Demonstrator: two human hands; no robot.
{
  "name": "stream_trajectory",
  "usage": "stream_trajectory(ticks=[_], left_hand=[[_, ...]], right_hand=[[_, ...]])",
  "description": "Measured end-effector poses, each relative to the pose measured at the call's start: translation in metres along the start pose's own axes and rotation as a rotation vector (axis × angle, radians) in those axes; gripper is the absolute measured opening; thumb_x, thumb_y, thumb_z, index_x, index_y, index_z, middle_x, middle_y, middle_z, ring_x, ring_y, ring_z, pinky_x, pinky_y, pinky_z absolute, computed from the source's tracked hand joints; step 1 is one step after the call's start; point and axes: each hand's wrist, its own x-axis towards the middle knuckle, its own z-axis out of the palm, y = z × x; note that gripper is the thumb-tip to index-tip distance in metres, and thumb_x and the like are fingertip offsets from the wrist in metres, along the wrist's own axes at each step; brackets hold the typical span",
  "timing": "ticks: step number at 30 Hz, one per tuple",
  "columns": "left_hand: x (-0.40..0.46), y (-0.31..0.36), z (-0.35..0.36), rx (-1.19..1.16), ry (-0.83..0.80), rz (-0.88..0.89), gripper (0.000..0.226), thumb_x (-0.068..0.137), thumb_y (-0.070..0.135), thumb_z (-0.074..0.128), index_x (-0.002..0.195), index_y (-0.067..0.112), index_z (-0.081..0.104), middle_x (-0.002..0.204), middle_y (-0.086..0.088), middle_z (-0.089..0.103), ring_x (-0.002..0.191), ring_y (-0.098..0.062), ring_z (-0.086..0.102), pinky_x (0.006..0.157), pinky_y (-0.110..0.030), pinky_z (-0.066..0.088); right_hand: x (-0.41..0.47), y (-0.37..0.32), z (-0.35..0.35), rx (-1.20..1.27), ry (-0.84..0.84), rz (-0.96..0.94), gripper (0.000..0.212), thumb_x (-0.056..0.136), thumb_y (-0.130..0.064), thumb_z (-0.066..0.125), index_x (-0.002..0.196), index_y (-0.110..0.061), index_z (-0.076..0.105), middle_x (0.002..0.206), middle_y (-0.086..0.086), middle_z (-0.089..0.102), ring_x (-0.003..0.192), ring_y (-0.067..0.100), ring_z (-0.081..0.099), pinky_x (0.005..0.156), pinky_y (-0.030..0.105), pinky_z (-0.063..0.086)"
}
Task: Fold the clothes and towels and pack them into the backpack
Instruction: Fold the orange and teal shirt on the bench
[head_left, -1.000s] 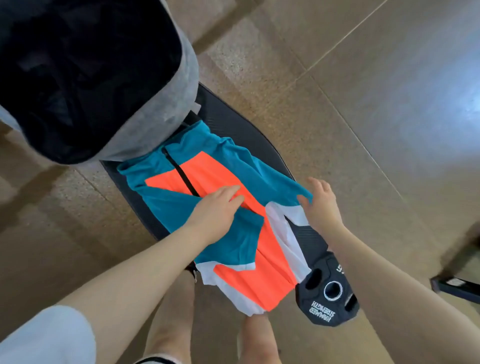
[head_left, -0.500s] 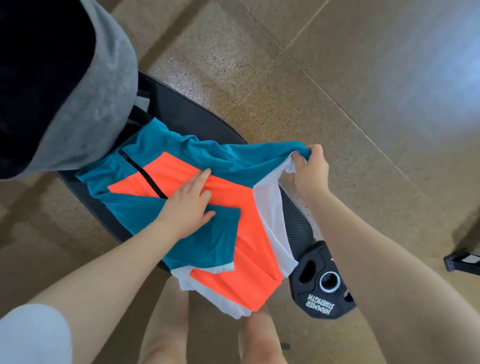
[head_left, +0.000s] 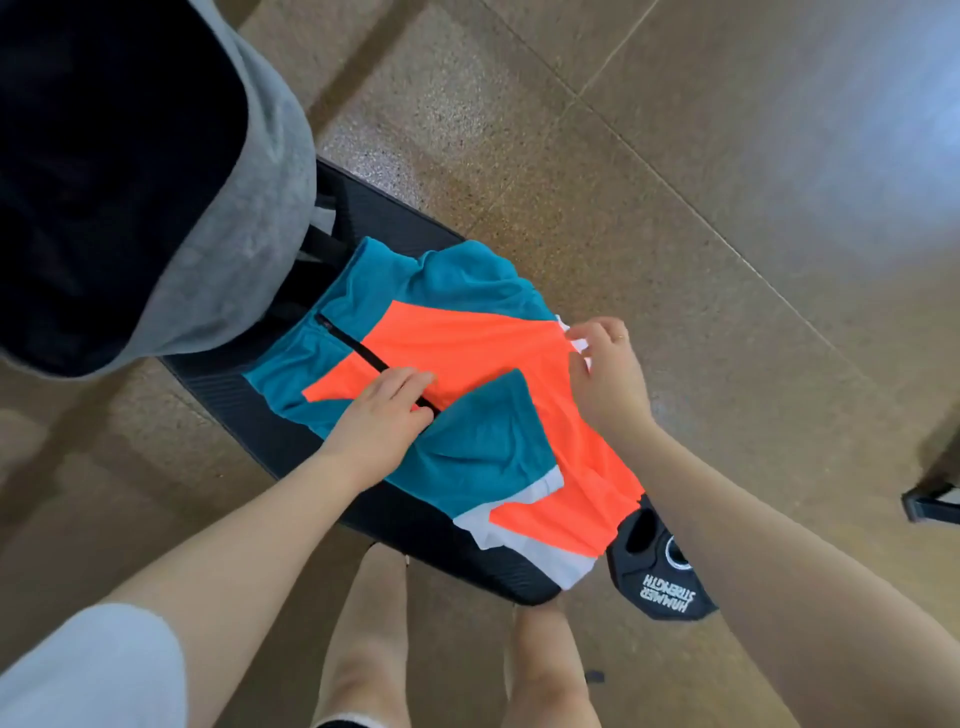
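A teal, orange and white zip jersey (head_left: 467, 343) lies spread along a black padded bench (head_left: 415, 525). My left hand (head_left: 379, 415) presses flat on its middle, over the black zipper, beside a teal sleeve folded inward. My right hand (head_left: 602, 369) pinches the jersey's right edge, where a bit of white cloth shows between the fingers. The grey backpack (head_left: 244, 208) stands open at the bench's far left end, its dark inside facing me.
A black weight plate (head_left: 665, 587) marked HAMMER STRENGTH lies on the floor by the bench's near right corner. A dark metal frame foot (head_left: 930, 499) shows at the right edge. My bare legs stand just below the bench. Brown tiled floor surrounds everything.
My right hand lifted the jersey's right side and folded it over inward, so the orange panel now covers that side. My left hand stayed pressed on the middle.
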Motion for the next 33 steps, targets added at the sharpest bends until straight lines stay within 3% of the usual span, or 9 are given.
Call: stream_trajectory(ticks=[3, 8, 11, 15, 17, 22, 24, 28, 33], left_hand=[[-0.014, -0.005, -0.016, -0.061, -0.205, 0.166, 0.02, 0.061, -0.005, 0.048, 0.064, 0.014, 0.053, 0.077, -0.002, 0.063, 0.08, -0.026, 0.057, 0.057, -0.027, 0.041], [-0.057, -0.01, -0.031, 0.087, -0.587, 0.35, 0.056, 0.082, -0.001, 0.049, 0.13, 0.028, 0.049, 0.109, 0.004, 0.06, 0.104, -0.022, 0.051, 0.08, -0.034, 0.038], [-0.075, -0.01, -0.03, 0.263, -0.501, 0.553, 0.046, 0.054, 0.02, 0.08, 0.093, 0.042, 0.069, 0.078, 0.009, 0.06, 0.072, -0.015, 0.057, 0.061, -0.025, 0.041], [-0.086, -0.006, -0.008, 0.426, -0.774, 0.374, 0.024, 0.088, 0.022, 0.056, 0.108, 0.027, 0.068, 0.143, 0.004, 0.035, 0.123, -0.025, 0.035, 0.093, -0.038, 0.03], [-0.082, 0.005, -0.007, 0.465, -0.853, 0.212, 0.03, 0.091, 0.02, 0.046, 0.115, 0.02, 0.064, 0.147, 0.002, 0.028, 0.125, -0.025, 0.031, 0.095, -0.037, 0.028], [-0.072, 0.056, 0.004, 0.166, -0.146, 0.044, 0.021, 0.071, 0.018, 0.044, 0.087, 0.01, 0.055, 0.086, -0.009, 0.059, 0.079, -0.032, 0.06, 0.062, -0.034, 0.045], [-0.069, 0.076, 0.024, 0.158, 0.043, 0.104, 0.033, 0.063, 0.018, 0.058, 0.095, 0.011, 0.051, 0.091, -0.009, 0.063, 0.08, -0.03, 0.063, 0.062, -0.034, 0.049], [-0.058, 0.102, 0.072, 0.317, -0.054, 0.168, 0.062, 0.051, 0.024, 0.082, 0.107, 0.007, 0.06, 0.108, -0.013, 0.065, 0.101, -0.031, 0.062, 0.095, -0.042, 0.043], [-0.063, 0.107, 0.087, 0.519, 0.025, 0.064, 0.032, 0.074, 0.005, 0.033, 0.088, 0.006, 0.062, 0.073, -0.008, 0.056, 0.075, -0.029, 0.059, 0.093, -0.042, 0.042]], right_hand=[[-0.045, 0.005, 0.014, -0.05, -0.086, 0.051, 0.019, 0.088, -0.001, 0.048, 0.1, -0.002, 0.062, 0.108, 0.017, 0.055, 0.09, 0.034, 0.056, 0.078, 0.036, 0.043], [-0.095, 0.007, 0.032, -0.089, -0.306, 0.112, 0.024, 0.093, -0.008, 0.046, 0.11, -0.007, 0.063, 0.112, 0.013, 0.059, 0.102, 0.032, 0.057, 0.084, 0.035, 0.041], [-0.114, 0.01, 0.048, -0.161, -0.478, 0.122, 0.038, 0.094, -0.009, 0.04, 0.129, -0.016, 0.053, 0.13, 0.01, 0.052, 0.115, 0.031, 0.052, 0.093, 0.036, 0.041], [-0.144, 0.019, 0.064, -0.305, -0.605, 0.05, 0.049, 0.095, -0.013, 0.039, 0.143, -0.02, 0.034, 0.156, 0.005, 0.016, 0.139, 0.028, 0.027, 0.108, 0.037, 0.031], [-0.162, 0.024, 0.068, -0.326, -0.554, 0.043, 0.052, 0.093, -0.013, 0.044, 0.144, -0.018, 0.033, 0.158, 0.005, 0.008, 0.141, 0.027, 0.02, 0.109, 0.038, 0.031], [-0.207, 0.044, 0.076, -0.272, -0.159, 0.258, 0.035, 0.087, -0.015, 0.059, 0.12, -0.005, 0.052, 0.131, 0.016, 0.045, 0.115, 0.038, 0.047, 0.082, 0.042, 0.042], [-0.221, 0.061, 0.083, -0.201, -0.147, 0.338, 0.03, 0.088, -0.019, 0.06, 0.113, -0.004, 0.052, 0.12, 0.013, 0.047, 0.107, 0.034, 0.049, 0.077, 0.04, 0.041], [-0.243, 0.094, 0.099, 0.021, -0.097, 0.38, 0.025, 0.091, -0.015, 0.055, 0.114, -0.008, 0.048, 0.12, 0.008, 0.045, 0.095, 0.029, 0.053, 0.068, 0.037, 0.041], [-0.247, 0.113, 0.112, 0.21, 0.02, 0.385, 0.018, 0.094, -0.018, 0.052, 0.11, -0.013, 0.047, 0.107, 0.001, 0.055, 0.085, 0.021, 0.055, 0.07, 0.037, 0.043]])
